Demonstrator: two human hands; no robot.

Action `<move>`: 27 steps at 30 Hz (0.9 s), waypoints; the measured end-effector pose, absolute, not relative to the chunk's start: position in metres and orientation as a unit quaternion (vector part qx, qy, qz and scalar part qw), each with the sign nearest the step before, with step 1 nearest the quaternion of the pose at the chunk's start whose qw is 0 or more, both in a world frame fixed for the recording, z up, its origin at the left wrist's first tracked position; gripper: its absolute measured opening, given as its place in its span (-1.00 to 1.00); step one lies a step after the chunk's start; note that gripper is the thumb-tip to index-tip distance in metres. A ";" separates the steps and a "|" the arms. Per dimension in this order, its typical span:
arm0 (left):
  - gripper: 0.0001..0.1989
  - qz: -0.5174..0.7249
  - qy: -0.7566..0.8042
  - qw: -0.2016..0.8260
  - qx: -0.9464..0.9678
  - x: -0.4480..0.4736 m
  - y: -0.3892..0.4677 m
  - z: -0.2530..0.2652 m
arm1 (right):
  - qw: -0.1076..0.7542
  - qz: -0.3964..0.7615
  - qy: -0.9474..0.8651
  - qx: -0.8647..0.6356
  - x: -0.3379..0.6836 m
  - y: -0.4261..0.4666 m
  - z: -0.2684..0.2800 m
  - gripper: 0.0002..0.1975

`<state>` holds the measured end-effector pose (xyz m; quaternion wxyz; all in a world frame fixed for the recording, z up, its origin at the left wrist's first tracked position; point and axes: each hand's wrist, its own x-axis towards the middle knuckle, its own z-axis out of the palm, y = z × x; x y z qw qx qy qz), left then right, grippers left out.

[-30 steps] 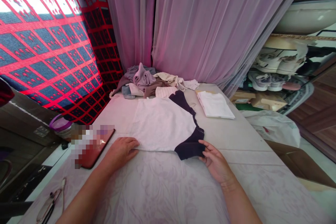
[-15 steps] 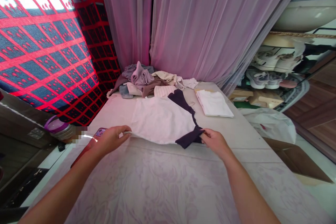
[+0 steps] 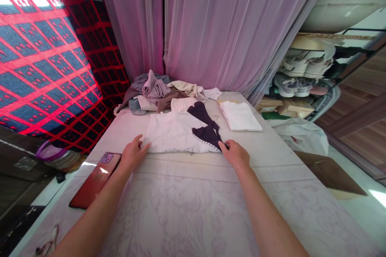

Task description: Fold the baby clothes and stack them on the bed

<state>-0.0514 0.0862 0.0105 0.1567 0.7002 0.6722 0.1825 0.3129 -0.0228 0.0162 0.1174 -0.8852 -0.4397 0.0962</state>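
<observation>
A white shirt (image 3: 169,130) with dark parts and a lace-like dotted trim lies flat on the bed sheet (image 3: 187,209) in front of me. A dark piece is turned over its right side. My left hand (image 3: 135,153) rests at the shirt's left front corner, thumb and forefinger apart, the thumb touching the cloth. At the opposite corner, my right hand (image 3: 235,153) pinches the dark edge between thumb and fingers. Just left of my left forearm lies a red phone (image 3: 95,184), its camera side up.
A heap of crumpled clothes (image 3: 157,90) lies behind the shirt, against the purple curtain (image 3: 211,28). A white folded garment (image 3: 240,115) sits to the right. Beyond the bed's right edge stand a shoe rack (image 3: 298,72) and an open cardboard box (image 3: 328,172). A cable (image 3: 48,245) lies at lower left.
The shirt's raised front edge now lies down, with the dark piece and its trim folded over the right side. My left hand's fingers have parted. The view has shifted slightly right.
</observation>
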 end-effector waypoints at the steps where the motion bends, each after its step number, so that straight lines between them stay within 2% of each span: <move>1: -0.36 0.186 0.673 0.146 0.701 -0.052 0.080 0.007 | 0.106 0.082 -0.445 -0.886 0.310 -0.026 0.015 -0.52; 5: -0.49 0.270 0.648 0.116 0.702 -0.048 0.070 -0.007 | 0.088 0.021 -0.482 -0.872 0.301 -0.022 0.010 -0.61; 10: -0.52 0.368 0.614 0.204 0.668 -0.038 0.081 -0.009 | 0.064 0.030 -0.514 -0.855 0.306 -0.012 0.015 -0.66; 13: -0.51 0.387 0.589 0.220 0.674 -0.041 0.078 -0.001 | 0.067 0.010 -0.529 -0.846 0.316 -0.022 0.024 -0.67; 18: -0.50 0.315 0.579 0.222 0.718 -0.057 0.041 0.002 | 0.071 -0.003 -0.528 -0.846 0.328 -0.064 0.026 -0.70; 22: -0.51 0.210 0.584 0.222 0.752 -0.065 0.015 0.007 | 0.053 0.042 -0.531 -0.845 0.332 -0.095 0.014 -0.74; 24: -0.48 0.156 0.590 0.222 0.761 -0.063 0.015 0.015 | 0.076 0.046 -0.534 -0.841 0.333 -0.098 0.012 -0.79; 27: -0.43 0.111 0.604 0.227 0.756 -0.056 0.027 0.026 | 0.134 0.030 -0.543 -0.829 0.330 -0.086 0.017 -0.73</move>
